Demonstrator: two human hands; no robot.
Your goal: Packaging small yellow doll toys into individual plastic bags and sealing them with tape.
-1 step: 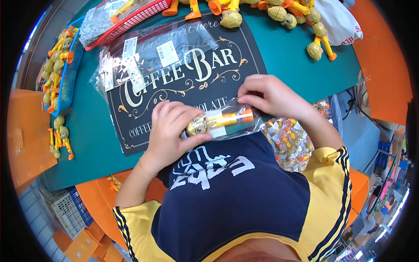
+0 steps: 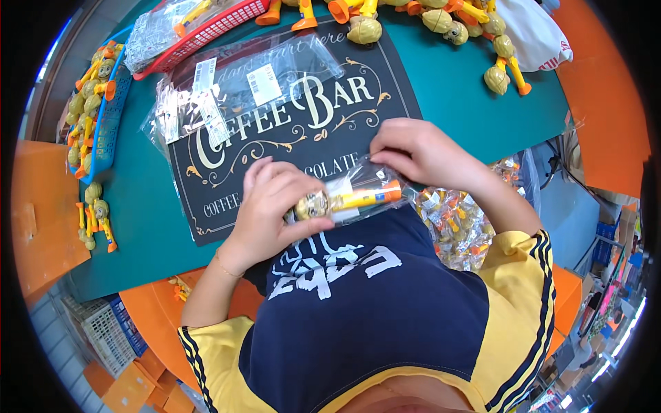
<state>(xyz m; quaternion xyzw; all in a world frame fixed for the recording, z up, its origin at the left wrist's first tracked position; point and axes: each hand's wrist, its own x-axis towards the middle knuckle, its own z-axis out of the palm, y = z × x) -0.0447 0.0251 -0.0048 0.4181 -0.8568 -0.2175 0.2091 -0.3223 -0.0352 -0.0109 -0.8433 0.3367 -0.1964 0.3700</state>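
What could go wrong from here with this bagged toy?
The thin, clear plastic bag might tear or slip where the right hand pinches its upper edge. The gold-headed, yellow-legged toy with an orange end could drop if the left hand loosens, since it is close to the green table's near edge.

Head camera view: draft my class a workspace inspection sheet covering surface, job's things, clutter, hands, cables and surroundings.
Surface: green table, partly under a black printed mat.
Job's things: gold-headed toy figure with yellow legs, inside a clear plastic bag.
Clutter: flat transparent bags with white labels, red plastic basket, blue plastic basket, loose gold-and-yellow figures.
Hands: left hand holds the bag around the head; right hand pinches its edge.
Cables: dark cord-like line right of the table, too small to identify.
Surroundings: large orange panel right, white plastic crate lower left.
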